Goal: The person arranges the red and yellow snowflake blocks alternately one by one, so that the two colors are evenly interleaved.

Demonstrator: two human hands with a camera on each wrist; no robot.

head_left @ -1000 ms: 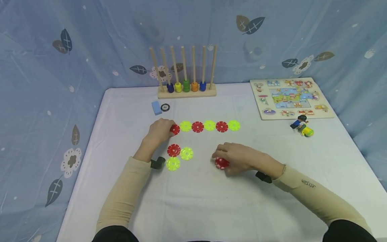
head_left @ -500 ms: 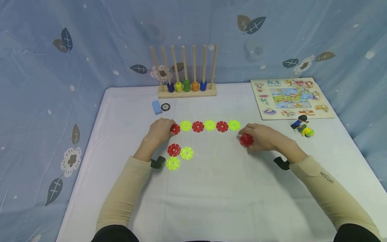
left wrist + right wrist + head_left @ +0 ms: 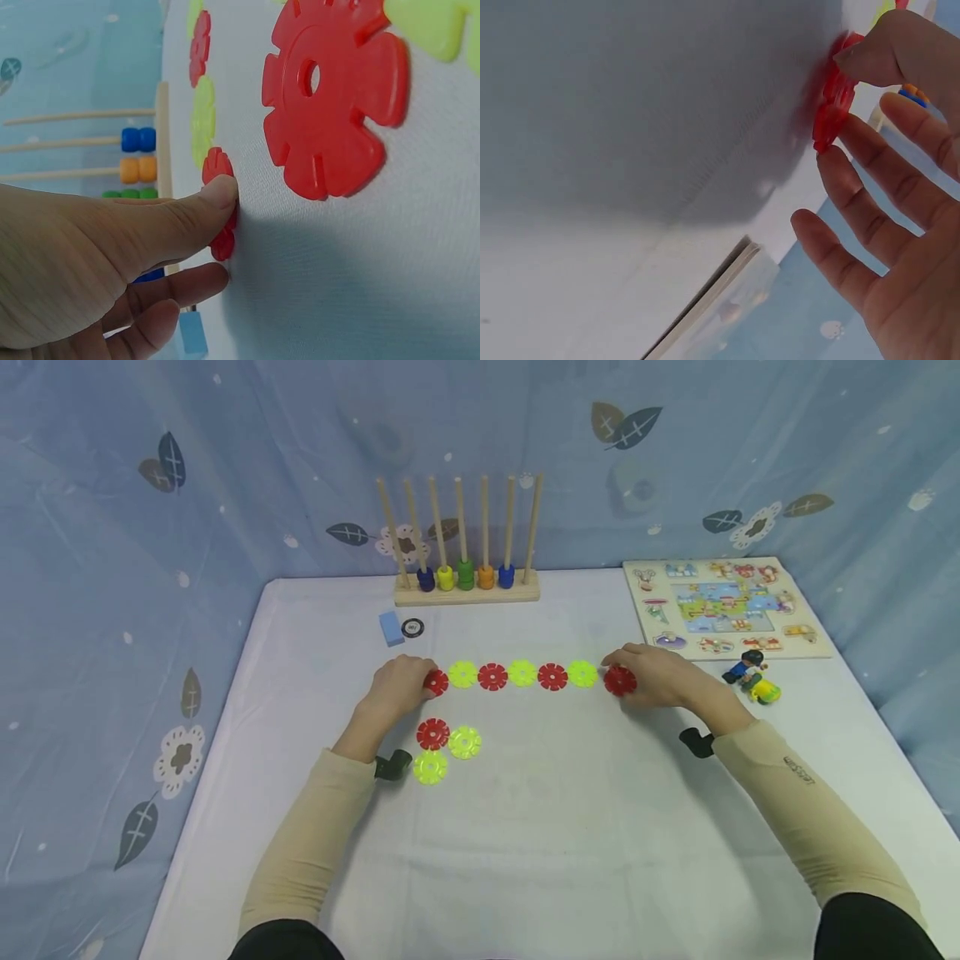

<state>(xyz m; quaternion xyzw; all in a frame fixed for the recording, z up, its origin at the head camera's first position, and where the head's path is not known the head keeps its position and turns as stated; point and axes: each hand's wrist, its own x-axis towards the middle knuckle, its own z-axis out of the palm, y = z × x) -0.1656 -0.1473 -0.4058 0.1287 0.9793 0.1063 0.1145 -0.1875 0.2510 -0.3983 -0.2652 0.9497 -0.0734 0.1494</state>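
Note:
Red and yellow-green flower-shaped plastic discs lie in a row, one yellow-green disc beside a red disc and so on alternately. My left hand holds the row's leftmost red disc at its edge; in the left wrist view the thumb rests on it. At the other end, my right hand pinches another red disc, a small gap right of the last yellow-green disc. The right wrist view has this red disc tilted between thumb and fingers, over its shadow.
Nearer me lie a loose red disc and two yellow-green discs. Behind stand a peg rack with coloured beads, a blue block and a black round token. A puzzle board and toy figures sit at right.
My right hand has carried its red disc rightward and away from me, from the middle of the table to the row's right end. The left hand stays on its disc.

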